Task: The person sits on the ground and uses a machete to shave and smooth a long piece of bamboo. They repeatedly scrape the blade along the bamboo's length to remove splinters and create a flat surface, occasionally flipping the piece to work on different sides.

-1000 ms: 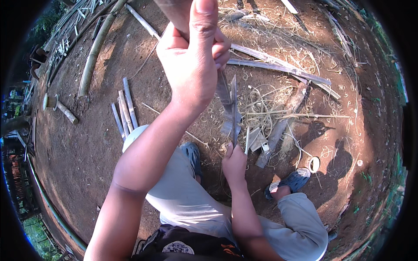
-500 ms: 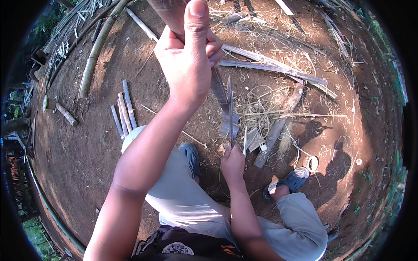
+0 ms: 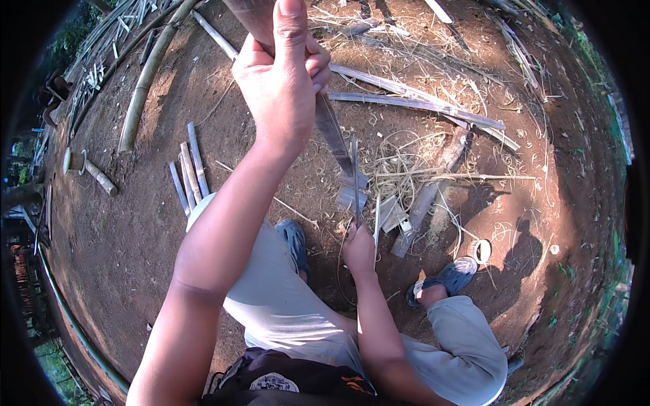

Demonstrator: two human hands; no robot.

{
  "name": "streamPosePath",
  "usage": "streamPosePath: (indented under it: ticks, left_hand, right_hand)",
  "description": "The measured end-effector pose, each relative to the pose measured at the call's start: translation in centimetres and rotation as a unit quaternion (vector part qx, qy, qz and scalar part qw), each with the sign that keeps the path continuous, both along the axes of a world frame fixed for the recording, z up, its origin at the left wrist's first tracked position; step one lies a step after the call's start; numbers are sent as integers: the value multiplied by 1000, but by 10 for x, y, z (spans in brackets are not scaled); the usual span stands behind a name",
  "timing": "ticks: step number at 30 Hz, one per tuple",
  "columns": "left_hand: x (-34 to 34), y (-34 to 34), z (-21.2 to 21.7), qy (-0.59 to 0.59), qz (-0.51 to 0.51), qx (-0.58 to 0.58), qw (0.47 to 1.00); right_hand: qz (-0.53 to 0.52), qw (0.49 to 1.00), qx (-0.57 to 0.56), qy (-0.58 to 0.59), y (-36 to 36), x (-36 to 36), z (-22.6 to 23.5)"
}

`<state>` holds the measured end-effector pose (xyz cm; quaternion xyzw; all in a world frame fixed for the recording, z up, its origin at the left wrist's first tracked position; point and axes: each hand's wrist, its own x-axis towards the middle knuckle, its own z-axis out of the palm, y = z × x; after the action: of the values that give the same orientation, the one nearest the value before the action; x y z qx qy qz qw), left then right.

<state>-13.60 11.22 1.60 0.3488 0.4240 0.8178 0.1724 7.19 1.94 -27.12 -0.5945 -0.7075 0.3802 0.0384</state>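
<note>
Fingers of the left hand (image 3: 281, 81) are clenched round the handle of a long knife (image 3: 335, 132), held high and far, its blade slanting down toward the ground. Fingers of the right hand (image 3: 359, 247) grasp the near end of a thin bamboo strip (image 3: 355, 176) standing upright beside the blade. 4 cut bamboo pieces (image 3: 188, 169) lie on the dirt at left, shavings (image 3: 406, 162) at right.

Left hand (image 3: 281, 74) raised high and close to the camera, fingers (image 3: 317, 64) curled shut, thumb laid straight up, left forearm stretched upward, right hand (image 3: 359, 249) held low between the knees, fingers closed, right elbow bent
</note>
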Motion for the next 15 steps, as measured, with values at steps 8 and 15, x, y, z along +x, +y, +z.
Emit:
streamPosePath:
  ticks: [8, 15]
  left_hand:
    - [-11, 5, 5, 0, -10, 8, 1000]
    - [-82, -8, 8, -132, 95, 15, 987]
  right_hand:
    - [5, 999, -15, -36, 11, 38, -70]
    - [-161, 960, -153, 173, 29, 18, 6]
